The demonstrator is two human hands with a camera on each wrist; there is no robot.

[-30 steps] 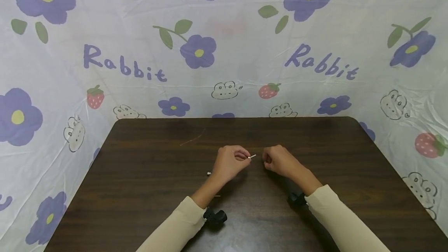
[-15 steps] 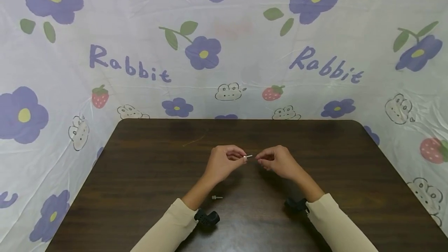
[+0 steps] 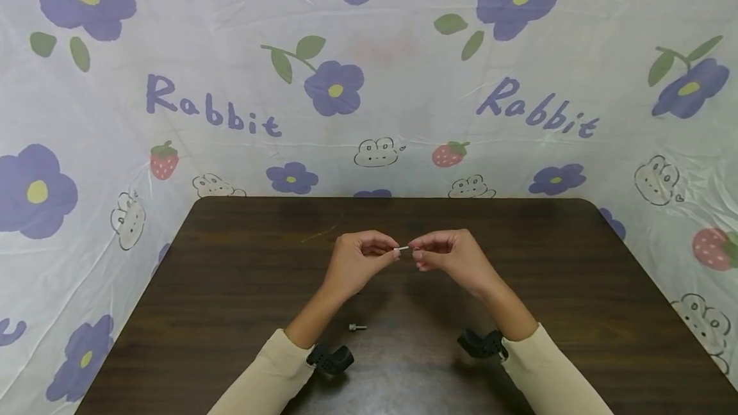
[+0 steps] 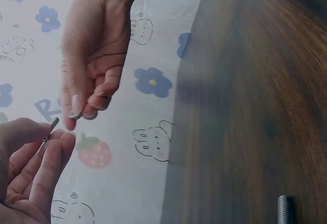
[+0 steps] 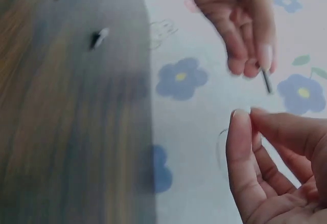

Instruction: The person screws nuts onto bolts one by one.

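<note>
Above the middle of the table, my left hand (image 3: 357, 264) pinches a thin metal bolt (image 3: 403, 248) between thumb and fingertips. Its shaft (image 5: 267, 82) sticks out toward my other hand, and its other end is hidden in the fingers. My right hand (image 3: 455, 258) faces it, thumb and forefinger pinching a small shiny metal piece (image 4: 75, 115) that is mostly covered. A narrow gap separates the bolt's tip from the right fingertips in the right wrist view. Below the hands, another bolt (image 3: 357, 327) with a thick head end lies on the table.
The dark wood table (image 3: 242, 287) has rounded far corners. A white cloth (image 3: 403, 95) printed with flowers and rabbits hangs behind it and along both sides. Near the top left of the right wrist view, two small metal pieces lie on the table, including a blurred bolt (image 5: 100, 37).
Both hands have risen slightly and come closer, bringing the bolt's tip near the right fingertips. The right fingers have straightened somewhat. The bolt on the table, partly hidden by the left arm before, now shows.
</note>
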